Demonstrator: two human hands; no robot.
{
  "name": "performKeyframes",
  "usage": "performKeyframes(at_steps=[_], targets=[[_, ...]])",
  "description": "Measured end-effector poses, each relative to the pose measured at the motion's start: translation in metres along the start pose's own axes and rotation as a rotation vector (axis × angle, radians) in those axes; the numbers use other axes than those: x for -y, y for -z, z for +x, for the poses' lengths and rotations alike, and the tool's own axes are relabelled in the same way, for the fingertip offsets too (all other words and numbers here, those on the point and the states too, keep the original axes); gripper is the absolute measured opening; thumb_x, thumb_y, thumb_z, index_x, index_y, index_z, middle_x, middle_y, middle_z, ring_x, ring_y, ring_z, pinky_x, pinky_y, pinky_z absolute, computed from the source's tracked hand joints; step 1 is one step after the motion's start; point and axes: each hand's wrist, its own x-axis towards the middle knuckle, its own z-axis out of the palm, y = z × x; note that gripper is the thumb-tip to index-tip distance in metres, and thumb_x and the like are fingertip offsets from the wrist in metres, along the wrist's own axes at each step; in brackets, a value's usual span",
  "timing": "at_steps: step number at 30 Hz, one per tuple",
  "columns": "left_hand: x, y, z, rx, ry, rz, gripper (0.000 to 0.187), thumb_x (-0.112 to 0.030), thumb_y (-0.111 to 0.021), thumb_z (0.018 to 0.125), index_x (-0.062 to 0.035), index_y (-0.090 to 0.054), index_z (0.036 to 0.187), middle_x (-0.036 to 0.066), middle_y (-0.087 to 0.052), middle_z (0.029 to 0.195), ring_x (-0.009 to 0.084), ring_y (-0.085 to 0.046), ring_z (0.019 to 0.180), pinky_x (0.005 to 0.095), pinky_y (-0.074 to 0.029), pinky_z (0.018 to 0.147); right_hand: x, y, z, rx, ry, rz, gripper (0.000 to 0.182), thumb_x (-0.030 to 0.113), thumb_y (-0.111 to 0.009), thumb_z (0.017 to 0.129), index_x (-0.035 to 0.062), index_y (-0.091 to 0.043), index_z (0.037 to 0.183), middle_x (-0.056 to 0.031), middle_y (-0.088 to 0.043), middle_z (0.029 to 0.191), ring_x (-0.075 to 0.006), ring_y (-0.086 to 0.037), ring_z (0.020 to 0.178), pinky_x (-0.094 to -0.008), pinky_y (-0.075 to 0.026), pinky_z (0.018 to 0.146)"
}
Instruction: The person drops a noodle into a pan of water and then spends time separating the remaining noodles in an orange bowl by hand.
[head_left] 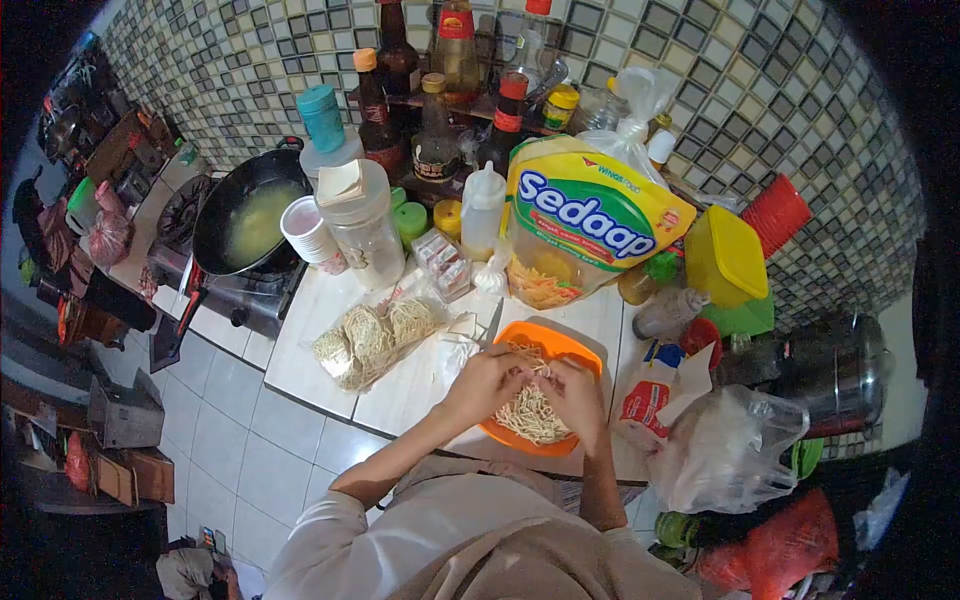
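Dry noodles (533,414), broken into short pieces, lie in an orange plastic basin (502,436) on the tiled counter in front of me. Over the basin's far half, my left hand (492,380) and my right hand (570,392) meet with fingers curled in around a clump of noodles. Some strands stick out between the fingertips. Left of the basin lies a clear plastic pack of round dry noodle cakes (372,340). A crumpled white wrapper (457,358) is close to my left hand.
A black wok (212,225) with yellowish liquid stands on the stove at left. Behind the basin is a Sedaap pouch (590,215), with sauce bottles (435,135) further back. At right are a red-and-white carton (650,400) and a plastic bag (725,450). Another person (190,573) is at lower left.
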Motion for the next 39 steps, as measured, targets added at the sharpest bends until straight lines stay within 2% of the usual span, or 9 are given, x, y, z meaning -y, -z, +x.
performKeyframes(at_steps=[2, 3, 6, 10, 12, 15, 22, 29, 39], targets=[[0.001, 0.007, 0.001, -0.064, 0.008, -0.254, 0.014, -0.014, -0.059, 0.076, -0.0014, -0.06, 0.083, 0.01, -0.057, 0.071, 0.0184, -0.057, 0.061, 0.0284, -0.044, 0.055, 0.002, 0.008, 0.0, 0.002, -0.051, 0.086, 0.014, 0.014, -0.061, 0.073, 0.0014, -0.056, 0.078, -0.0101, -0.055, 0.069, -0.0197, -0.055, 0.061, -0.0286, -0.042, 0.057], [0.001, 0.009, 0.001, -0.065, 0.011, -0.254, 0.014, -0.014, -0.059, 0.076, -0.0014, -0.06, 0.083, 0.01, -0.057, 0.071, 0.0184, -0.057, 0.061, 0.0284, -0.044, 0.055, 0.004, 0.011, 0.0, -0.001, -0.101, 0.167, 0.016, 0.015, -0.061, 0.074, 0.002, -0.058, 0.082, -0.0116, -0.058, 0.073, -0.0198, -0.056, 0.065, -0.0295, -0.043, 0.06], [-0.004, 0.015, 0.001, -0.078, 0.121, -0.557, 0.017, -0.015, -0.06, 0.079, -0.0009, -0.061, 0.087, 0.005, -0.06, 0.075, 0.0075, -0.052, 0.062, 0.0207, -0.041, 0.055, 0.008, 0.022, 0.003, -0.1, -0.042, 0.245, 0.013, 0.013, -0.06, 0.075, 0.0008, -0.059, 0.079, -0.009, -0.057, 0.07, -0.0164, -0.054, 0.06, -0.026, -0.042, 0.059], [-0.016, 0.022, -0.002, -0.109, 0.202, -0.755, 0.017, -0.013, -0.059, 0.08, 0.0002, -0.06, 0.09, 0.004, -0.06, 0.077, 0.0069, -0.053, 0.063, 0.0188, -0.042, 0.056, 0.021, 0.039, 0.002, -0.224, -0.003, 0.36, 0.012, 0.011, -0.06, 0.075, -0.0003, -0.059, 0.079, -0.0077, -0.058, 0.069, -0.0145, -0.053, 0.059, -0.0249, -0.041, 0.059], [-0.023, 0.03, -0.003, -0.092, 0.27, -0.884, 0.013, -0.008, -0.056, 0.081, 0.0014, -0.058, 0.089, 0.006, -0.06, 0.083, 0.0101, -0.055, 0.075, 0.022, -0.044, 0.062, 0.021, 0.043, 0.0, -0.252, -0.011, 0.359, 0.012, 0.011, -0.06, 0.075, -0.0006, -0.059, 0.079, -0.0076, -0.059, 0.07, -0.0136, -0.053, 0.059, -0.0249, -0.041, 0.059], [-0.028, 0.034, -0.004, -0.12, 0.221, -1.056, 0.018, -0.008, -0.055, 0.082, 0.0012, -0.056, 0.097, 0.005, -0.06, 0.08, 0.0066, -0.054, 0.069, 0.0185, -0.043, 0.058, 0.024, 0.048, -0.004, -0.31, -0.028, 0.426, 0.01, 0.009, -0.059, 0.074, -0.0004, -0.06, 0.078, -0.0072, -0.06, 0.071, -0.0123, -0.053, 0.061, -0.0248, -0.041, 0.059], [-0.03, 0.036, -0.002, -0.129, 0.15, -1.058, 0.018, -0.008, -0.055, 0.082, 0.0005, -0.055, 0.098, 0.006, -0.061, 0.084, 0.0079, -0.056, 0.074, 0.0192, -0.044, 0.061, 0.023, 0.051, -0.012, -0.391, -0.028, 0.623, 0.008, 0.003, -0.051, 0.078, -0.0028, -0.057, 0.079, -0.0066, -0.058, 0.071, -0.0109, -0.052, 0.063, -0.0219, -0.04, 0.06], [-0.025, 0.018, -0.001, 0.013, 0.21, -0.98, 0.016, -0.009, -0.054, 0.083, 0.0015, -0.056, 0.095, 0.006, -0.06, 0.085, 0.0091, -0.055, 0.077, 0.0214, -0.044, 0.065, 0.033, 0.052, -0.015, -0.399, -0.059, 0.704, 0.01, 0.003, -0.049, 0.078, -0.0026, -0.056, 0.08, -0.0038, -0.053, 0.066, -0.0089, -0.049, 0.06, -0.0208, -0.038, 0.058], [-0.032, 0.01, -0.004, 0.113, 0.273, -1.018, 0.018, -0.013, -0.054, 0.084, 0.0007, -0.058, 0.093, 0.005, -0.06, 0.088, 0.0079, -0.054, 0.076, 0.0206, -0.042, 0.068, 0.04, 0.052, -0.014, -0.216, -0.055, 0.559, 0.011, 0.005, -0.053, 0.076, -0.0001, -0.061, 0.082, -0.0059, -0.06, 0.071, -0.0107, -0.052, 0.063, -0.0231, -0.041, 0.06]])
